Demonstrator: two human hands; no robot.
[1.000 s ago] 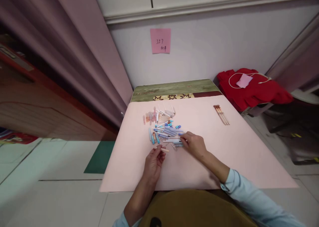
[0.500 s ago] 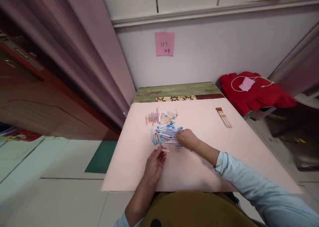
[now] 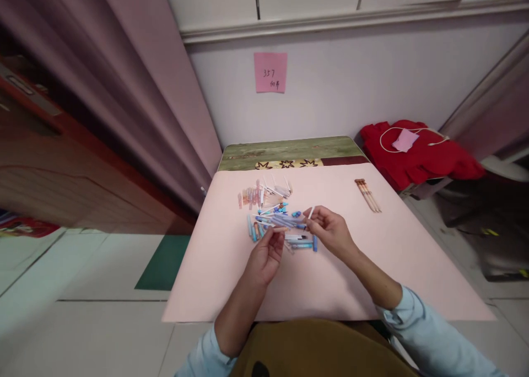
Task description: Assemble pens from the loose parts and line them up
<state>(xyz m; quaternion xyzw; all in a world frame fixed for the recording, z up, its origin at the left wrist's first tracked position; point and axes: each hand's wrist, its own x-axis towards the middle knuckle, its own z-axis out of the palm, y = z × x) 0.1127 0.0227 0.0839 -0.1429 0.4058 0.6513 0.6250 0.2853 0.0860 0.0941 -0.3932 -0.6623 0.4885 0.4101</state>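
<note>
My left hand [image 3: 264,259] is closed on a short, pale pinkish pen barrel [image 3: 281,230], held between thumb and fingertips over the near side of the pile. Facing it, my right hand [image 3: 334,235] pinches a thin white pen refill [image 3: 311,211], tilted with its upper end sticking out above the fingers. Between and beyond both hands lies a pile of pen parts: blue barrels [image 3: 281,221], white refills with dark tips [image 3: 295,237], small blue caps [image 3: 296,214] and pinkish clear pieces [image 3: 250,195].
Several assembled-looking pens with brown tops [image 3: 367,195] lie side by side at the table's right. A pink cover [image 3: 330,289] spreads over the table. Red cloth [image 3: 430,159] with a white cable sits beyond the right edge. A pink note [image 3: 270,72] sticks to the wall.
My right hand has lifted from the pile and turned, now with a white refill in its fingers. My left hand has moved slightly up and right with the pale barrel.
</note>
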